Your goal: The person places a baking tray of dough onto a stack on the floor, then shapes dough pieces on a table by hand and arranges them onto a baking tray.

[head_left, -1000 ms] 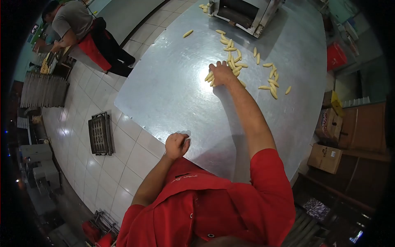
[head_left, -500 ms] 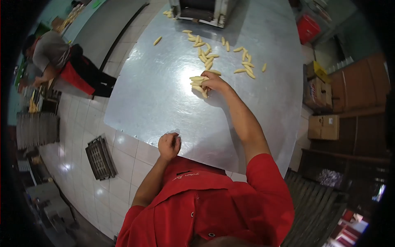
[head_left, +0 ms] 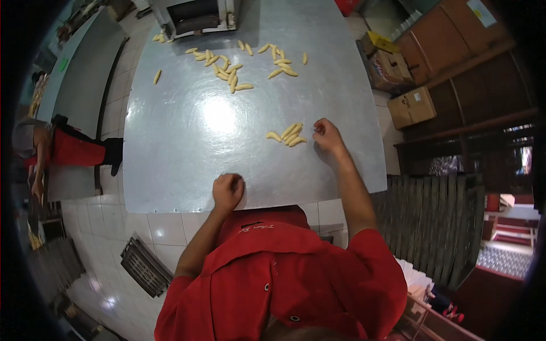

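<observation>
My right hand [head_left: 328, 135] rests just right of a small group of pale yellow, finger-shaped dough pieces [head_left: 298, 141] on the metal table [head_left: 170, 165]. Its fingers are bent and a little apart, and it holds nothing that I can see. My left hand [head_left: 228, 191] is at the table's near edge, its fingers curled into a loose fist with nothing visible in them. Farther up the table lie more dough pieces [head_left: 233, 80] in a loose cluster, with another scattered cluster [head_left: 282, 61] to their right. A single piece [head_left: 157, 76] lies apart on the left.
A machine [head_left: 196, 17] with a dark opening stands at the table's far end. Cardboard boxes [head_left: 412, 107] are on the right, above stacked dark trays [head_left: 424, 221]. A black crate [head_left: 145, 266] sits on the tiled floor. Another person [head_left: 74, 148] works at the left.
My right hand has let go of the dough pieces it held, leaving them on the table nearer to me. My left hand stays curled by the near edge. The view has shifted to the right.
</observation>
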{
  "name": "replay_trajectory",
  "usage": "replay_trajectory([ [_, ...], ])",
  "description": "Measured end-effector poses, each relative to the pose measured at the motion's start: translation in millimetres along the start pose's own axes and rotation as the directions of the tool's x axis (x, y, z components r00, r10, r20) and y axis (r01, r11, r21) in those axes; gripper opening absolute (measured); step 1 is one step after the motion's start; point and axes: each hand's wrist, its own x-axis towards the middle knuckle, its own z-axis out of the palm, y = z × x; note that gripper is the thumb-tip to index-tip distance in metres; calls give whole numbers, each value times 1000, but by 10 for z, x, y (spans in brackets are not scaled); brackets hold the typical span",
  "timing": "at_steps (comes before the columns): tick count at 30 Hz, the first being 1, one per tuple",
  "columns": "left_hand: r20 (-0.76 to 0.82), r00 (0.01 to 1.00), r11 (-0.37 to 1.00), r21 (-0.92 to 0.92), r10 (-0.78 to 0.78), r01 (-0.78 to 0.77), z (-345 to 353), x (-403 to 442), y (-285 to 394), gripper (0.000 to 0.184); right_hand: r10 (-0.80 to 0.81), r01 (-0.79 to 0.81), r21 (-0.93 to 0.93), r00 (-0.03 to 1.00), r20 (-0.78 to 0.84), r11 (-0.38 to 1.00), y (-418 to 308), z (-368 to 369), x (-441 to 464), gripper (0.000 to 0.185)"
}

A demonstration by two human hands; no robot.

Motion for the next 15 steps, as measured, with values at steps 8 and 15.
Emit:
replay_trajectory([
  [8, 140, 973, 982, -54, 186, -180, 715, 1181, 107, 39, -180, 50, -329, 908, -378, 943, -463, 771, -469, 27],
  [15, 424, 903, 995, -33, -70, 92, 866, 1261, 81, 23, 41, -66, -141, 984, -172, 988, -387, 504, -741, 20],
])
